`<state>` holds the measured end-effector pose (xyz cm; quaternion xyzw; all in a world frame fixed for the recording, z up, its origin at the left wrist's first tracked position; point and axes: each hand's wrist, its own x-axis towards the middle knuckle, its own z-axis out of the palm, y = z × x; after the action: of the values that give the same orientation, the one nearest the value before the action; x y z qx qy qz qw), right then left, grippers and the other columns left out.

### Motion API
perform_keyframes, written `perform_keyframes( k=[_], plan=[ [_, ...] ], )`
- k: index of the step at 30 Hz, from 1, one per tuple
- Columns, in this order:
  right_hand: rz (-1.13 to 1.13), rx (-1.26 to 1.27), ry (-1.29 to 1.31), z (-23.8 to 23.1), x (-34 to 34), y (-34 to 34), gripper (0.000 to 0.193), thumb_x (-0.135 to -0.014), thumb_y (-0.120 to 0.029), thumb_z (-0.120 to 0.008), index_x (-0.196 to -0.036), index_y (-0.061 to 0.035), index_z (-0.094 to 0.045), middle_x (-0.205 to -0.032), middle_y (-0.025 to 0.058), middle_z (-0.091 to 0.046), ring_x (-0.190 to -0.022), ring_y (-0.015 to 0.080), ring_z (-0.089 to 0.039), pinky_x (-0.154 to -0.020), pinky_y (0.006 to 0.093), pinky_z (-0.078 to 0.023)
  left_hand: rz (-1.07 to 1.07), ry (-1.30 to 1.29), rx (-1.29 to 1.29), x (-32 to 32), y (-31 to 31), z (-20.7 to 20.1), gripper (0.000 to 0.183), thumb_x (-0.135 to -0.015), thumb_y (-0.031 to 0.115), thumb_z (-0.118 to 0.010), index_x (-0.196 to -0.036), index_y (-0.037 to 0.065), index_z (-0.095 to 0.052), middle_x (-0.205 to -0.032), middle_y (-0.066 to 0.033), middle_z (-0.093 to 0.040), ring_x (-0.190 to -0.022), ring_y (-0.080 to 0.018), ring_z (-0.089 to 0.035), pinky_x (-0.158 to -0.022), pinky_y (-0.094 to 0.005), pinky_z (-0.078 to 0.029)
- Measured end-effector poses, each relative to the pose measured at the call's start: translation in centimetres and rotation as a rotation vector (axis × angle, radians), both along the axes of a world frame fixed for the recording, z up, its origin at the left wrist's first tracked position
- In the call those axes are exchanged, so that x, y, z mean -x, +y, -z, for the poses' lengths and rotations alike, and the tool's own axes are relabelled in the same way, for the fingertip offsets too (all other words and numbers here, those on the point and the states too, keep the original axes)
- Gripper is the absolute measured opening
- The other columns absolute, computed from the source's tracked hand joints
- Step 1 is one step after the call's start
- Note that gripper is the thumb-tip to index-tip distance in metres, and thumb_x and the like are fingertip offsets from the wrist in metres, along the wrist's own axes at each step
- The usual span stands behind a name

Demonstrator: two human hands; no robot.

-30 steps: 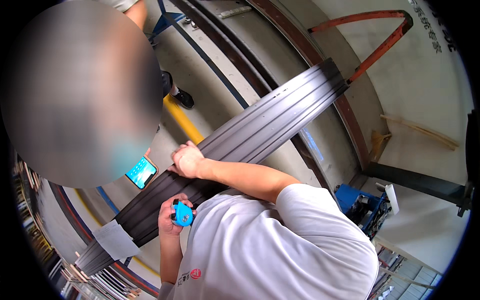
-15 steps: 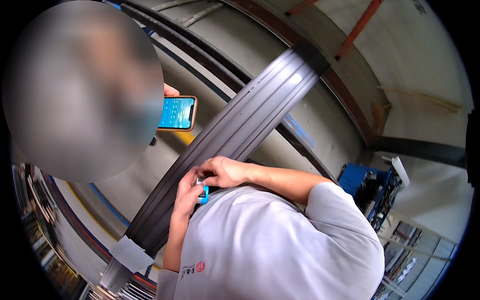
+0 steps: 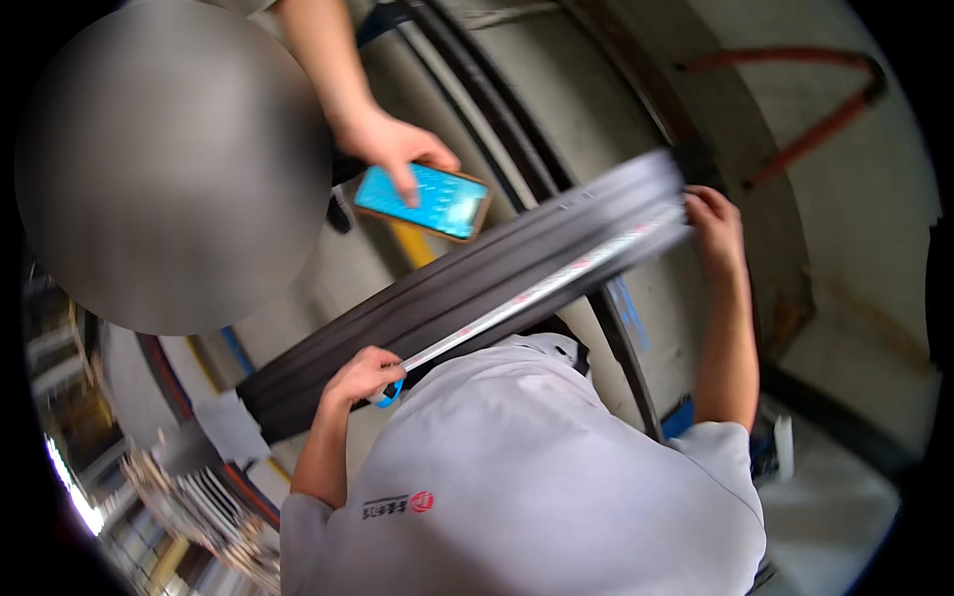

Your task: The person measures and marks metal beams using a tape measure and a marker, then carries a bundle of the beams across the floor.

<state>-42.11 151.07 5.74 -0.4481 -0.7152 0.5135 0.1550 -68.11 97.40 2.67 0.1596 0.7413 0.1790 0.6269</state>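
A long dark grey metal profile (image 3: 397,323) with lengthwise grooves lies slantwise in front of me. My left hand (image 3: 363,375) is closed around a blue tape measure (image 3: 392,393), close to my body. From it the white blade (image 3: 537,294) runs out along the near side of the profile, up to the far right end. There my right hand (image 3: 717,226) pinches the blade's tip at the profile's end; motion blur hides the exact contact.
Across the profile, another person's hand (image 3: 393,144) holds a phone (image 3: 427,202) with a lit blue screen. A pale sheet (image 3: 232,427) is on the profile's left end. Dark rails (image 3: 487,89) cross beneath it. A red bar (image 3: 815,134) stands at the upper right.
My right hand has gone from beside my left hand out to the profile's right end, drawing out the blade. The other person's phone has shifted right and tilted.
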Motion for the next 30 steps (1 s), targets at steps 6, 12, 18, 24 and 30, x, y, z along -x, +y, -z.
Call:
perform_keyframes(
  k=[6,12,18,24,30],
  plan=[
    [0.007,0.074,0.061,6.7,-3.2,20.2,0.036,-0.101,-0.023,-0.066,-0.126,0.0017,-0.067,-0.104,0.0032,-0.071,-0.094,0.012,-0.065,-0.086,0.0278,-0.051,-0.232,0.048,-0.095,-1.6,5.4,-1.2,0.034,-0.089,0.015,-0.061,-0.116,0.0,-0.075,-0.066,0.0029,-0.058,-0.06,-0.0047,-0.048,-0.053,-0.0274,-0.039],
    [0.051,-0.048,-0.099,13.3,-3.3,28.2,0.047,-0.102,-0.028,-0.064,-0.138,0.0024,-0.061,-0.121,0.0109,-0.07,-0.103,0.0189,-0.066,-0.09,0.032,-0.05,-0.15,0.392,-0.118,-3.9,13.5,-0.3,0.026,-0.088,0.021,-0.058,-0.096,0.002,-0.072,-0.074,-0.0205,-0.063,-0.065,-0.0374,-0.06,-0.065,-0.0448,-0.05],
    [0.01,-0.43,-0.277,19.7,-6.1,32.5,0.04,-0.103,-0.026,-0.057,-0.128,0.0025,-0.067,-0.109,0.0107,-0.074,-0.099,0.0182,-0.066,-0.09,0.0343,-0.05,0.127,0.837,-0.301,-2.8,16.4,2.3,0.021,-0.091,0.021,-0.056,-0.088,0.004,-0.069,-0.081,-0.0175,-0.067,-0.083,-0.0394,-0.066,-0.074,-0.0516,-0.052],
    [-0.047,-0.339,-0.343,21.5,-4.6,31.4,0.038,-0.101,-0.028,-0.058,-0.126,-0.0016,-0.07,-0.121,0.0195,-0.073,-0.116,0.0305,-0.068,-0.097,0.0386,-0.05,0.16,0.941,-0.271,-2.2,15.0,3.7,0.019,-0.092,0.019,-0.058,-0.086,0.005,-0.067,-0.081,-0.0153,-0.067,-0.084,-0.037,-0.067,-0.075,-0.0508,-0.053],
    [-0.116,-0.462,-0.529,19.3,-1.3,28.5,0.041,-0.099,-0.031,-0.062,-0.128,-0.0032,-0.07,-0.122,0.0176,-0.073,-0.117,0.0308,-0.068,-0.101,0.0393,-0.05,0.142,0.963,-0.207,-2.4,12.9,3.9,0.016,-0.092,0.017,-0.057,-0.088,0.004,-0.066,-0.085,-0.0161,-0.067,-0.083,-0.0392,-0.066,-0.074,-0.0513,-0.052]
  ],
)
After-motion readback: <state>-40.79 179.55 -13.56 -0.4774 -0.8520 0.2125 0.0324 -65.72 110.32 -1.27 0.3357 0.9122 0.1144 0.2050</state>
